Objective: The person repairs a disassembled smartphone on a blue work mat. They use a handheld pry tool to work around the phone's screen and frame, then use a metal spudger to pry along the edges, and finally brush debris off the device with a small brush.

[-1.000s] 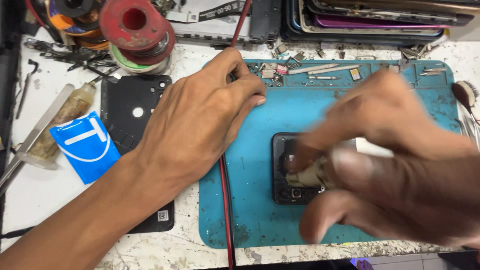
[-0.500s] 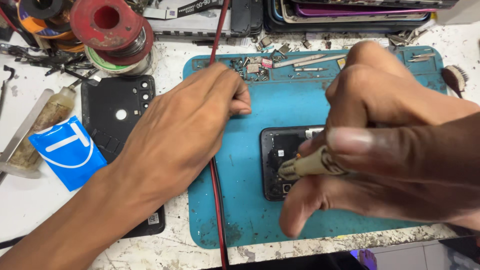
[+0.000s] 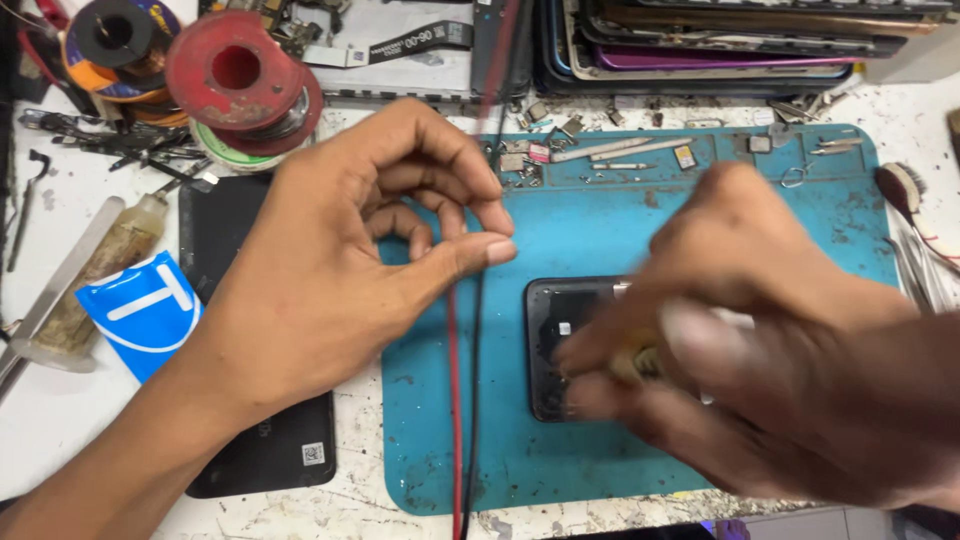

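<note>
A small black phone part [image 3: 558, 340] lies on the blue work mat [image 3: 600, 220], mostly covered by my right hand [image 3: 760, 340]. That hand is blurred and grips a small yellowish tool [image 3: 640, 362] whose tip rests on the black part. My left hand [image 3: 350, 260] hovers over the mat's left edge with its fingers curled loosely, thumb stretched right, holding nothing. Beneath it lies a black phone back cover [image 3: 265, 450]. A red and a black wire [image 3: 462, 400] run down the mat between my hands.
Solder and wire spools [image 3: 235, 80] stand at the back left. A blue packet [image 3: 140, 310] and a glue syringe [image 3: 100, 270] lie left. Small screws and parts [image 3: 620, 150] sit in the mat's top tray. Stacked phone frames [image 3: 720, 40] line the back; a brush [image 3: 900, 190] lies right.
My left hand has lifted off the mat and curled its fingers. My right hand has shifted and blurred over the black part, still gripping the tool.
</note>
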The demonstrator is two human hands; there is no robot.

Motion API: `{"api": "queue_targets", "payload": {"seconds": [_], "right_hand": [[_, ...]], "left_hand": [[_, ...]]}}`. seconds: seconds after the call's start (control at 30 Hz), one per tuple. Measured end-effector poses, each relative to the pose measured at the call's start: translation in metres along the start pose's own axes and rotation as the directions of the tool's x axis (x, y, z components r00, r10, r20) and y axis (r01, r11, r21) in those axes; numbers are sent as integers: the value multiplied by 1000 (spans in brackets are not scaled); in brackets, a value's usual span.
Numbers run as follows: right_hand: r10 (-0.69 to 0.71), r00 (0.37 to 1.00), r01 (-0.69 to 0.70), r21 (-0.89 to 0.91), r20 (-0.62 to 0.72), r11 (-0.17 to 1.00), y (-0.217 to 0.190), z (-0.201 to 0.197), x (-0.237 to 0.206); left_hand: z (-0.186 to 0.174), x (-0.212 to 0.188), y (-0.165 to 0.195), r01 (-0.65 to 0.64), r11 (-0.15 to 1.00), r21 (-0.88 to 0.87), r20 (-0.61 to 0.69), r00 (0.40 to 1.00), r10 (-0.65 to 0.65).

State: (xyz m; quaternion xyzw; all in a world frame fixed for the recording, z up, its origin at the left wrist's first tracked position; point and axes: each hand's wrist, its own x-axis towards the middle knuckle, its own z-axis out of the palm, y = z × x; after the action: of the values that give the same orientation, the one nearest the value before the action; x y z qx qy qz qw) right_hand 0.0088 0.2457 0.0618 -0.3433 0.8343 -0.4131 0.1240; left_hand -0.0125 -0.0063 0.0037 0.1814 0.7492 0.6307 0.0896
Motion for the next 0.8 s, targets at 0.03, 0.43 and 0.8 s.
{"api": "queue_targets", "payload": {"seconds": [0.03, 0.43, 0.8], "right_hand": [[-18, 1000, 18, 2, 13, 1000, 4, 0, -4], [-328, 939, 320, -81, -105, 944, 30, 11, -7], [-115, 989, 120, 58, -91, 991, 52, 21, -21]], "left_hand": [[-1, 1, 3, -12, 1000, -25, -4, 1000, 12], [-18, -1, 28, -31, 967, -254, -201, 979, -21], [-22, -5, 36, -64, 991, -121, -248, 968, 32]]}}
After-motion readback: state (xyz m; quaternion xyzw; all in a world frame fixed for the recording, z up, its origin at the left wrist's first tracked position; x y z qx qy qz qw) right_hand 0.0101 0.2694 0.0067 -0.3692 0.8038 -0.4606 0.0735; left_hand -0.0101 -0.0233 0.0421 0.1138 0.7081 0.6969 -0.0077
